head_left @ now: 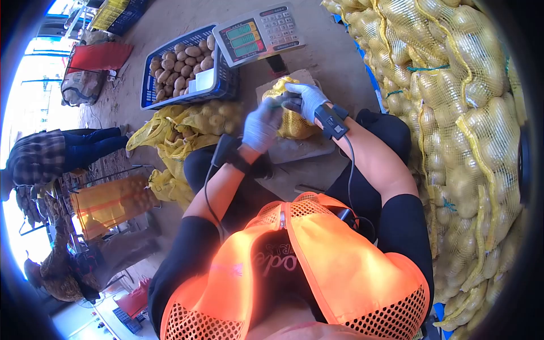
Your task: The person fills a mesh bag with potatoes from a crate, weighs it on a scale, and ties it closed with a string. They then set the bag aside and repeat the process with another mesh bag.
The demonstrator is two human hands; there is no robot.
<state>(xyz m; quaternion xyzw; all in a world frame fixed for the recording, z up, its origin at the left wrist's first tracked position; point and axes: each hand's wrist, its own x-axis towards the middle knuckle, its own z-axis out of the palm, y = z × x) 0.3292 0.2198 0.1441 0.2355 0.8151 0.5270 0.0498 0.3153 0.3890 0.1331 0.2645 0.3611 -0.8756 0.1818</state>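
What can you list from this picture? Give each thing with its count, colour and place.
Mesh bag of potatoes: one, yellow, under both hands.
Scale: one, grey, top centre.
Crate: one, blue, holding brown potatoes, left of scale.
Loose mesh bags: a heap, yellow, below crate.
Stacked filled bags: many, yellow, right side.
Other person: one, checked shirt, far left.
Vest: one, orange, bottom.
Left hand: grey glove, on the bag.
Right hand: grey glove, at the bag's top.
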